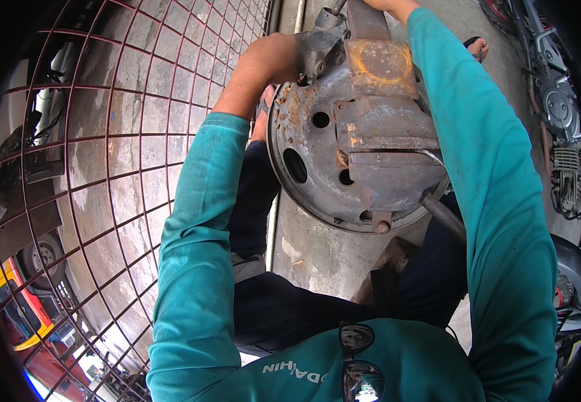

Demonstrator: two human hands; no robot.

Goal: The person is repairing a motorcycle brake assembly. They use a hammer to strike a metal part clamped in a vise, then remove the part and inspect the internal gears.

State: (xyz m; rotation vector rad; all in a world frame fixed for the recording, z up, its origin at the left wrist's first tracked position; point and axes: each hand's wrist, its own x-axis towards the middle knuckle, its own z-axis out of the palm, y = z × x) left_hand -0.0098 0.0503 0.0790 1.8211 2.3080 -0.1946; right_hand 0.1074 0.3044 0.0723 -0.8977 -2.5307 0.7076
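Note:
My left hand (pixel 271 59) is closed on a dark metal part (pixel 324 40) with bolt holes, at the upper left of a rusty bench vise (pixel 387 174). A thin metal rod stands up from that part. My right hand (pixel 392 7) reaches to the top edge beside the rod; its fingers are cut off, so what it holds is unclear. The vise, with a yellow-stained flat pad (pixel 381 63) and a handle bar (pixel 448 218), sits on a rusty steel wheel (pixel 294 137) between my legs.
A red wire mesh fence (pixel 106 134) runs along the left, with vehicles behind it. A motorcycle engine (pixel 561 114) and parts line the right edge. A brown block (pixel 394 258) is under the wheel on the concrete floor (pixel 310 268). Sunglasses (pixel 357 375) hang from my shirt.

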